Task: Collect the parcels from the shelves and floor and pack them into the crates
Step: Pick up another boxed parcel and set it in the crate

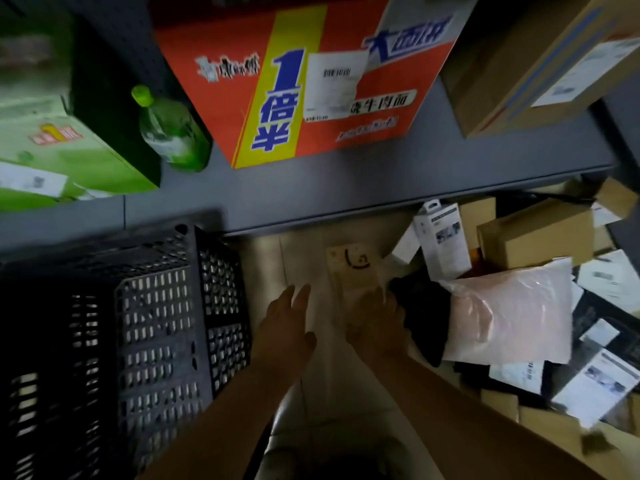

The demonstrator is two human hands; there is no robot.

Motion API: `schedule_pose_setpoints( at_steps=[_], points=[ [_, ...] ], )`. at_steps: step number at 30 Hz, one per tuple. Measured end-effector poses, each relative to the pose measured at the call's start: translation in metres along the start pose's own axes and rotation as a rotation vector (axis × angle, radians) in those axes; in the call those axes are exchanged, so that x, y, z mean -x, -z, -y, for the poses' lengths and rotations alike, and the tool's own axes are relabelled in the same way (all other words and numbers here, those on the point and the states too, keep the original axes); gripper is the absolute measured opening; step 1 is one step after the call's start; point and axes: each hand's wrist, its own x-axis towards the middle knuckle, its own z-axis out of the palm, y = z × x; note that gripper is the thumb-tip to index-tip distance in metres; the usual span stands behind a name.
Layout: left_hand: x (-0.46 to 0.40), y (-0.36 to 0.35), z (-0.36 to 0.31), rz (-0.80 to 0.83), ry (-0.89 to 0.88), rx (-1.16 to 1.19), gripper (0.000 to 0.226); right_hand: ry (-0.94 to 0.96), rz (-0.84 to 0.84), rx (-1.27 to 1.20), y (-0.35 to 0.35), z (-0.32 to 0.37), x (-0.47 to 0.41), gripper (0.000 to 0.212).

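Beside the black crate (145, 327), on its right, I see my left hand (287, 323) flat with fingers straight, holding nothing. My right hand (375, 323) grips a small brown parcel (353, 268) on the floor, past the crate's right side.

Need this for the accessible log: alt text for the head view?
Both hands reach down to a small tan parcel on the floor; right hand touches it, left hand open beside it. Black crate left, parcel pile right, shelf above.
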Motion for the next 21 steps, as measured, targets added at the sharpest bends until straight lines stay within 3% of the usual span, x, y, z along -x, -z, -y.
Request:
schedule_pose_setpoints(
  at_steps=[5, 12, 21],
  points=[
    [-0.018, -0.034, 0.021, 0.031, 0.012, -0.047, 0.078, -0.125, 0.000, -0.042, -0.048, 0.001, -0.034, 0.128],
    [-0.013, -0.031, 0.027, 0.008, -0.003, -0.043, 0.078, -0.104, -0.087, -0.117, -0.046, -0.001, -0.033, 0.125],
    [0.057, 0.040, -0.030, 0.011, 0.016, -0.047, 0.072, 0.080, -0.017, -0.074, 0.061, -0.013, 0.060, 0.127]
  ],
)
